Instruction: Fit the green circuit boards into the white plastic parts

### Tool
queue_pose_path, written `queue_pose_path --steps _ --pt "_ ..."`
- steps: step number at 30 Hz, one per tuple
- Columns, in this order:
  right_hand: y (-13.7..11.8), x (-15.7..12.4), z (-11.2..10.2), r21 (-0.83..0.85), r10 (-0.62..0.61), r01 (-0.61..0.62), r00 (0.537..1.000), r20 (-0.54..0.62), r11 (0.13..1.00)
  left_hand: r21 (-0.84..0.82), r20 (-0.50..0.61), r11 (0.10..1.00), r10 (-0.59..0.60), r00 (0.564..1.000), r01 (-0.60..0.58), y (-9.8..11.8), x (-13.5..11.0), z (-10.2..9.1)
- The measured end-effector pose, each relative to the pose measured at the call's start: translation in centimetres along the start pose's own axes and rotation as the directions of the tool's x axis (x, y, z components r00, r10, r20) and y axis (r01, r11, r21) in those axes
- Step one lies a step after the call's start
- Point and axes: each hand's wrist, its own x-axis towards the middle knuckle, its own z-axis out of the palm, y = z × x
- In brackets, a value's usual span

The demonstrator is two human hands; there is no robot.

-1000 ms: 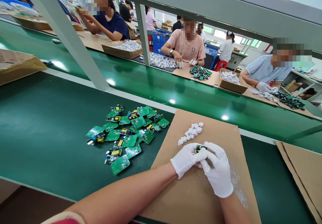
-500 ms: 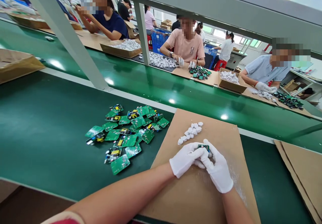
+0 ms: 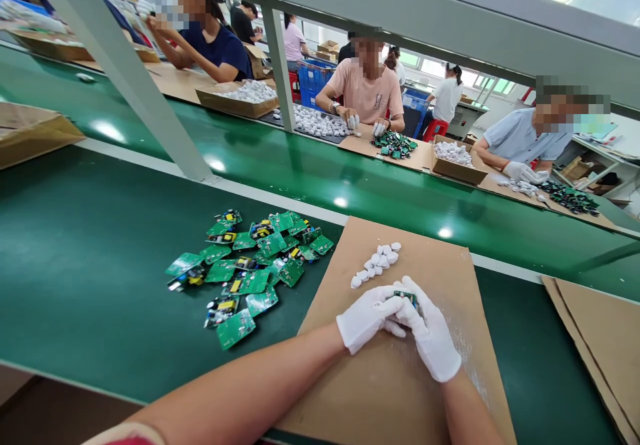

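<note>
White gloves cover both of my hands. My left hand [image 3: 373, 315] and my right hand [image 3: 433, 331] are closed together around a small green circuit board [image 3: 406, 296], above the cardboard sheet [image 3: 390, 391]. Only the board's upper edge shows; my fingers hide the rest. Just beyond my hands, a short row of small white lumps [image 3: 377, 263] lies on the cardboard. To the left, a loose pile of green circuit boards [image 3: 260, 281] with yellow and black parts is spread over the dark green bench.
A grey slanted post [image 3: 115, 78] and beam stand in front of me. Past the green belt [image 3: 320, 178], several people sit with white pieces and boards. Folded cardboard [image 3: 600, 345] lies at the right, an open carton [image 3: 35, 135] at the far left.
My fingers have shifted slightly around the board, and a whitish bit under it no longer shows. The view has moved a little; the piles look the same.
</note>
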Motion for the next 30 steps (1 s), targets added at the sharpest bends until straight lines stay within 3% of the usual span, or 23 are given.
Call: queue_pose_path --steps 3,7,16,18,20,24,27,30 --pt "0.2 0.0 -0.3 -0.182 -0.239 0.218 0.966 -0.101 0.959 -0.057 0.019 0.998 0.04 0.999 -0.039 0.1 0.1 0.0" --pt "0.6 0.2 -0.3 -0.552 -0.545 0.391 0.827 -0.14 0.736 -0.123 0.026 0.992 0.024 0.999 -0.021 -0.3 0.3 -0.3" --pt "-0.3 0.5 -0.1 -0.696 -0.749 0.505 0.659 -0.071 0.51 -0.268 0.005 0.963 -0.025 1.0 0.026 -0.5 0.0 -0.1" --pt "-0.5 0.4 -0.1 -0.702 -0.719 0.488 0.693 -0.051 0.519 -0.241 0.0 0.97 -0.021 1.0 0.021 -0.4 -0.1 0.1" --pt "-0.5 0.1 -0.1 -0.622 -0.638 0.473 0.768 -0.056 0.624 -0.202 -0.006 0.979 -0.006 1.0 0.004 -0.3 0.0 0.2" --pt "-0.4 -0.4 0.0 -0.121 -0.371 0.359 0.923 -0.098 0.925 -0.096 -0.085 0.995 -0.023 0.996 0.015 -0.3 0.2 -0.1" --pt "-0.2 -0.4 0.3 0.148 -0.125 0.144 0.984 -0.126 0.979 -0.006 -0.105 1.0 -0.01 0.994 0.009 -0.4 0.3 -0.2" --pt "-0.3 -0.2 0.3 0.104 0.064 -0.06 0.997 -0.039 0.993 0.011 -0.014 1.0 0.024 1.0 -0.023 -0.3 0.2 -0.1"
